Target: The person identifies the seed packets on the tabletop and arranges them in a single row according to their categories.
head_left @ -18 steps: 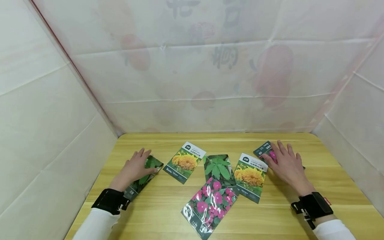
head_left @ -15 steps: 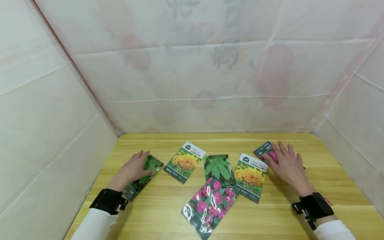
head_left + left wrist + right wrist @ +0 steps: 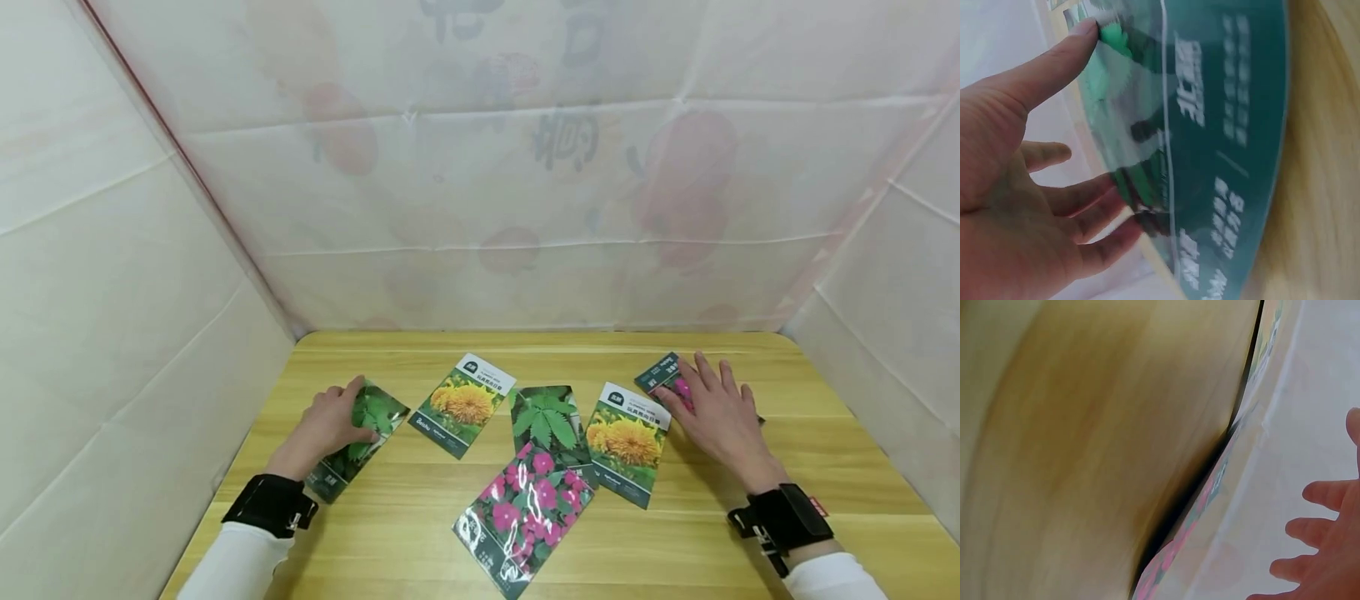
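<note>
In the head view my left hand [image 3: 326, 427] lies over a green-leaf seed packet [image 3: 378, 408] at the table's left. Its thumb reaches across the printed face in the left wrist view, while the loosely bent fingers [image 3: 1094, 250] meet the packet's edge. My right hand [image 3: 716, 408] is spread over a pink-flower seed packet [image 3: 658, 372] at the right, covering much of it. In the right wrist view the fingers [image 3: 1310, 532] of that hand are apart and extended.
Between the hands lie two yellow-flower packets [image 3: 467, 407] [image 3: 628, 442]. A second leaf packet [image 3: 542, 417] is partly overlapped by a large pink-flower packet [image 3: 525, 517] in front. Pale cloth walls [image 3: 480, 192] enclose the wooden table [image 3: 390, 542] at the back and sides.
My left hand has drawn back slightly to the left, uncovering more of the leaf packet's far end. The right hand and the other packets stay in place.
</note>
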`<state>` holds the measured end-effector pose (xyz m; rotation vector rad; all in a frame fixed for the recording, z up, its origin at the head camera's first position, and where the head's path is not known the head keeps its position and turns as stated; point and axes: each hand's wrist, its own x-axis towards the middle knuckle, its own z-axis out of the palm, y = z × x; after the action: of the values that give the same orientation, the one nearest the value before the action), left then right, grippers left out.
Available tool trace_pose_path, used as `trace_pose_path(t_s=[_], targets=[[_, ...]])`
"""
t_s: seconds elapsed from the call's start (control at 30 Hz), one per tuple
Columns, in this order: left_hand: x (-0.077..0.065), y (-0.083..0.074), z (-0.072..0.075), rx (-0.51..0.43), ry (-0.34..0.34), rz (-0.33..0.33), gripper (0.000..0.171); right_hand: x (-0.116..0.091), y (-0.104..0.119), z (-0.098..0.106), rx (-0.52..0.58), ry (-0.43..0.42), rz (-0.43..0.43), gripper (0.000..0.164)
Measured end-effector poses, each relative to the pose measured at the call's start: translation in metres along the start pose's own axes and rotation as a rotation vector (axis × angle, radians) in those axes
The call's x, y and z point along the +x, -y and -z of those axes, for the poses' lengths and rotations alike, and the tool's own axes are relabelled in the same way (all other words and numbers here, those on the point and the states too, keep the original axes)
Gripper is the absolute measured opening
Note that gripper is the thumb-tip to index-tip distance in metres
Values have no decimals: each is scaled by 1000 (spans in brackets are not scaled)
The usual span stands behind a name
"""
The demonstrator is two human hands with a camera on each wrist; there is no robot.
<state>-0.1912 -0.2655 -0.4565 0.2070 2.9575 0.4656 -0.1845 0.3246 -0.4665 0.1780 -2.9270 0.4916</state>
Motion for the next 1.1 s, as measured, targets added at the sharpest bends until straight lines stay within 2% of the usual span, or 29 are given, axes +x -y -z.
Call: trace_pose_path(t_s=[0.1, 0.23, 0.4, 0.53, 0.67, 0.87, 1.1], targets=[[3, 3, -1, 14, -37, 16, 117, 0, 0, -2, -1, 1, 3, 77], [5, 7, 0, -97, -15, 31, 124, -2, 5, 0, -9, 7, 15, 77], [6, 12, 4, -240, 33, 21, 115, -3, 14, 2, -8, 3, 52, 74], [1, 10, 12, -350, 54, -5, 102, -3, 22, 4, 3, 9, 62, 74], [-5, 4, 19, -481, 67, -22, 89, -3, 30, 3, 1, 15, 85, 74], [-7, -13, 19, -677, 71, -28, 84, -2, 49, -3, 29, 39, 138, 74], [-6, -45, 8, -769, 58, 5, 82, -2, 81, -13, 69, 61, 203, 73]])
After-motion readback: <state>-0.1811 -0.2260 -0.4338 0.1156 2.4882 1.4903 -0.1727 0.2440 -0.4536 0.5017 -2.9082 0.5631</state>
